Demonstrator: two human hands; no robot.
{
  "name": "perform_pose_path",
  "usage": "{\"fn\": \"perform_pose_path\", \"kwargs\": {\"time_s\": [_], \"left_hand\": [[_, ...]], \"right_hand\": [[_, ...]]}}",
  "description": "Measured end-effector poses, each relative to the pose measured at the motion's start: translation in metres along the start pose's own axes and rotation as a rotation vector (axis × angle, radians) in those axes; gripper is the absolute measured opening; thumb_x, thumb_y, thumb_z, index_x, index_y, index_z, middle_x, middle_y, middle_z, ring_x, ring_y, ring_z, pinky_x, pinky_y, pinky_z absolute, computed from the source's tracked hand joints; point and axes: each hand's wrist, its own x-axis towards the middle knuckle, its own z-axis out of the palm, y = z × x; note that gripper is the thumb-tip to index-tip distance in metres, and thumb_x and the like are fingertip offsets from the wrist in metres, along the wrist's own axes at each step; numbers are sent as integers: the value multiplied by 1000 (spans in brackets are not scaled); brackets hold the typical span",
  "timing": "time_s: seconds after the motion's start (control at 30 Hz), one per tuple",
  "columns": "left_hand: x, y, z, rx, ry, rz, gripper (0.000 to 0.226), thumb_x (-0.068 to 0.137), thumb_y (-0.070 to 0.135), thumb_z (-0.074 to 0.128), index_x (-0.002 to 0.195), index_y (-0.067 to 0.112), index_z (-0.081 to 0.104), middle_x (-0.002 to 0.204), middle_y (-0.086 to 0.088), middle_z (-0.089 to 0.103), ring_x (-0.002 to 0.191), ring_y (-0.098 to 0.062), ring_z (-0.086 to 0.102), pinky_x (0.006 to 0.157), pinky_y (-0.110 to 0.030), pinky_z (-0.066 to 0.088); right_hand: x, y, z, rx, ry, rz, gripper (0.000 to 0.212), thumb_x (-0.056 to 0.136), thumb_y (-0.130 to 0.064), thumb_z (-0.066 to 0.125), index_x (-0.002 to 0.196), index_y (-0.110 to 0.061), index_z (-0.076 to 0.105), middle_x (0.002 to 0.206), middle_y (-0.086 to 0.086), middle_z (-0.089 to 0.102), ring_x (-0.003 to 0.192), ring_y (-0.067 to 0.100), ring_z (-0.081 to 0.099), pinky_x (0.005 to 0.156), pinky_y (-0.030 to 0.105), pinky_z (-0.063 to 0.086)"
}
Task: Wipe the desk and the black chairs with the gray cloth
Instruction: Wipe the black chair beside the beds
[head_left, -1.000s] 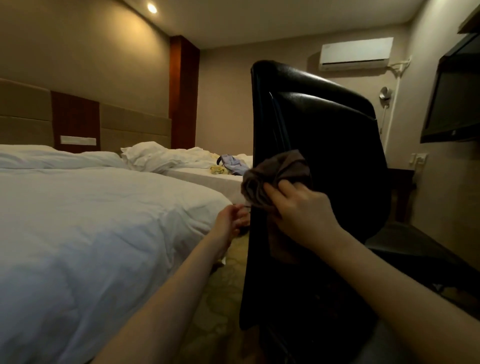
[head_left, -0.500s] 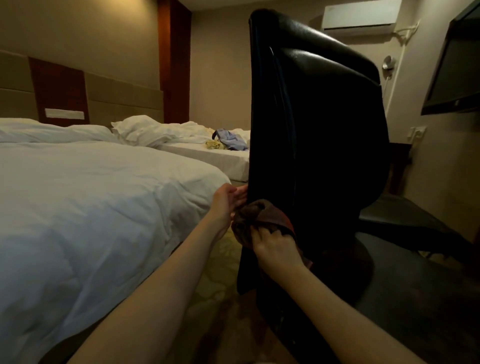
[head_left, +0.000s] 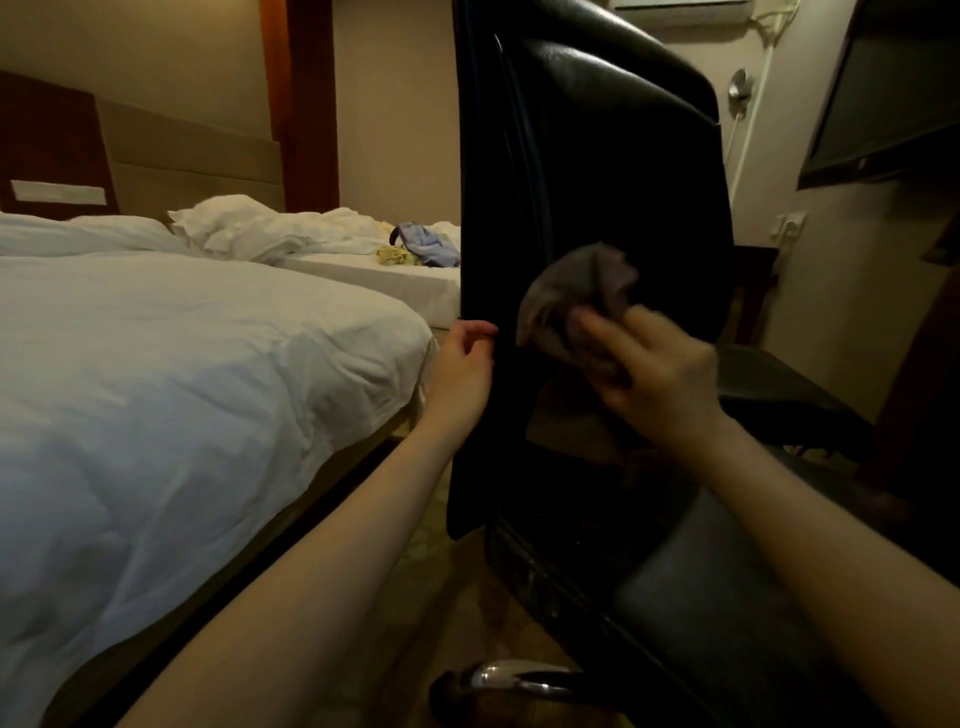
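Gray cloth (head_left: 576, 296) location: centre frame, bunched in right hand (head_left: 660, 379) grasp against black chair (head_left: 623, 156) back, up and right of earlier edge position. Left hand (head_left: 462, 374) pinching chair's left edge. Suggests edge done, back panel underway.

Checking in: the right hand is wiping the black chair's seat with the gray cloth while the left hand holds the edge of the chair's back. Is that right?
Not quite: the seat is the mistake. In the head view the right hand holds the gray cloth against the upright back of the black chair, not its seat. The left hand does hold the edge of the chair's back.
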Motion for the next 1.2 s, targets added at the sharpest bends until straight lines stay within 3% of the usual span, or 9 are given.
{"fn": "perform_pose_path", "kwargs": {"time_s": [0.07, 0.17, 0.23, 0.37, 0.5, 0.7, 0.83, 1.03, 1.2], "left_hand": [[-3, 3, 11, 32, -8, -14, 20, 91, 9, 41, 88, 23, 54, 90, 1, 57, 90, -19, 54, 83, -35, 43], [-11, 3, 22, -9, 11, -31, 20, 90, 12, 42, 85, 26, 55, 82, 1, 59, 85, -19, 56, 83, -37, 44], [-12, 3, 23, 25, -26, 9, 25, 89, 12, 43, 79, 30, 56, 76, 3, 59, 81, -18, 56, 79, -36, 45], [-8, 4, 24, 20, -67, 31, 23, 85, 12, 44, 76, 29, 57, 73, 3, 57, 78, -16, 54, 77, -34, 44], [-10, -1, 20, 7, -120, 27, 28, 90, 5, 43, 81, 28, 55, 76, 3, 55, 71, -10, 52, 65, -23, 40], [-25, -24, 21, 216, -152, 50, 19, 86, 14, 62, 95, 20, 46, 78, 4, 48, 64, -7, 47, 60, -21, 39], [-23, -36, 27, 289, -120, 56, 28, 86, 16, 64, 77, 25, 39, 68, 3, 44, 61, -10, 43, 62, -24, 37], [-14, -47, 30, 342, -111, 108, 32, 88, 15, 61, 73, 27, 35, 65, 3, 43, 60, -11, 43, 64, -29, 36], [-1, -53, 30, 375, -161, 113, 33, 89, 14, 60, 72, 27, 34, 64, 4, 42, 58, -8, 41, 55, -19, 34]], "right_hand": [[14, 2, 8, 10, 36, 250, 44, 78, -25, 62, 119, -11, 58, 93, 8, 58, 76, 24, 57, 54, 28, 48], [15, -9, 31, 268, -210, 639, 55, 78, -18, 67, 130, -10, 53, 115, 15, 62, 102, 32, 61, 81, 34, 49], [0, -18, 41, 397, -283, 763, 59, 78, -16, 68, 134, -14, 49, 123, 11, 60, 110, 30, 58, 90, 34, 45], [-37, -29, 43, 380, -404, 763, 61, 76, -16, 71, 133, -12, 49, 123, 11, 61, 111, 30, 58, 89, 34, 44], [-76, -42, 39, 280, -886, 706, 64, 82, -27, 63, 139, -19, 36, 128, 9, 55, 116, 29, 53, 86, 32, 43], [-67, -15, 28, 185, -658, 796, 40, 81, -26, 62, 121, -23, 54, 117, 4, 59, 108, 29, 57, 78, 34, 46], [-79, 15, 21, 36, -628, 847, 30, 85, -25, 62, 112, -14, 58, 110, 10, 56, 102, 34, 56, 65, 32, 38], [-118, 17, 64, 13, -1195, 824, 38, 92, -28, 53, 129, -17, 52, 134, 13, 47, 119, 35, 47, 94, 44, 44], [-117, -2, 95, 39, -1126, 774, 32, 92, -25, 52, 122, -15, 58, 124, 16, 57, 117, 36, 49, 93, 44, 45]]}}
